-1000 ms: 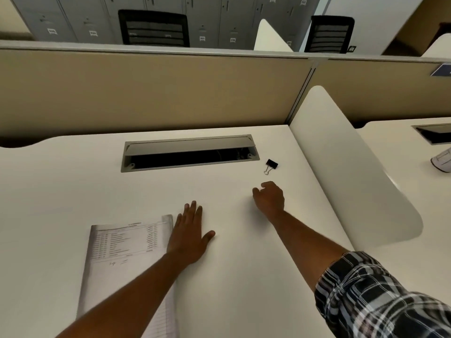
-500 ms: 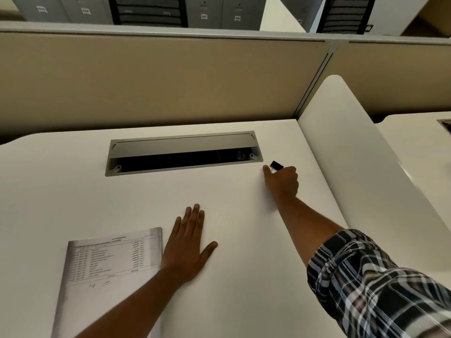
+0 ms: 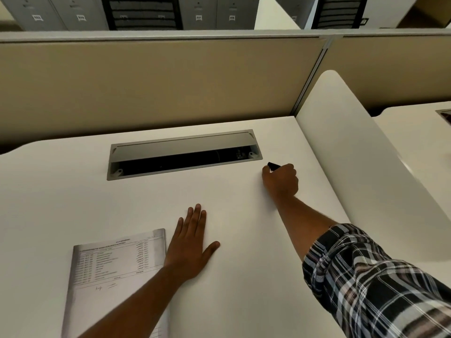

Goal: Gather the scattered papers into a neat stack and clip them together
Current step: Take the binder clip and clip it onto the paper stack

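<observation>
A stack of printed papers [image 3: 107, 267] lies on the white desk [image 3: 73, 191] at the lower left, its edges roughly aligned; my left forearm covers its lower right part. My left hand [image 3: 190, 247] rests flat on the desk beside the stack's right edge, fingers spread. Far right, near the cable tray's corner, my right hand [image 3: 280, 179] is closed around a small black binder clip [image 3: 273, 165]; only the clip's black tip shows above my fingers.
A grey recessed cable tray [image 3: 183, 142] is set into the desk's back. A beige partition wall [image 3: 158, 86] runs behind it. A white curved divider panel [image 3: 353, 152] borders the desk on the right, with another desk beyond.
My right hand reached forward to the binder clip and closed its fingers on it. My left hand stayed flat beside the papers.
</observation>
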Demonstrator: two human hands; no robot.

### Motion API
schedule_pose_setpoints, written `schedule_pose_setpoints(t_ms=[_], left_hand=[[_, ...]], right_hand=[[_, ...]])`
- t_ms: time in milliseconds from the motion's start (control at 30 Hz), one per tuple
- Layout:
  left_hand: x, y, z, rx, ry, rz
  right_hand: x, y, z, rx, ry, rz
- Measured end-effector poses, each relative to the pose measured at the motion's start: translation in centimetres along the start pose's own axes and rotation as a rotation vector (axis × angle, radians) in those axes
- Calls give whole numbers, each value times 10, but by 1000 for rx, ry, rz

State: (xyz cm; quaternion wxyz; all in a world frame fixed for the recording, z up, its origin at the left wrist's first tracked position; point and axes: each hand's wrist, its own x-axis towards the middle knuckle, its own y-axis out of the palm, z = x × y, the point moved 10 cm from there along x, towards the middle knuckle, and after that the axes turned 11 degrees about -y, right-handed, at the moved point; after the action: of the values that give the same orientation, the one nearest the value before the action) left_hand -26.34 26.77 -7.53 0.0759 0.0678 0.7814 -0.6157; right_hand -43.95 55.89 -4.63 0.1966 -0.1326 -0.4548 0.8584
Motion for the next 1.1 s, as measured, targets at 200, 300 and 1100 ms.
schedule_pose_setpoints(t_ms=[200,300,1100], left_hand=[[9,-4,-7,-54,-25,54],[6,-7,-9,-131,-96,118],[-209,-107,112,-1321,-496,25]], right_hand=[[-32,-2,13,-10,-208,47],[-69,3,15,22,-258,116],[-415,-28,123,461,-856,418]])
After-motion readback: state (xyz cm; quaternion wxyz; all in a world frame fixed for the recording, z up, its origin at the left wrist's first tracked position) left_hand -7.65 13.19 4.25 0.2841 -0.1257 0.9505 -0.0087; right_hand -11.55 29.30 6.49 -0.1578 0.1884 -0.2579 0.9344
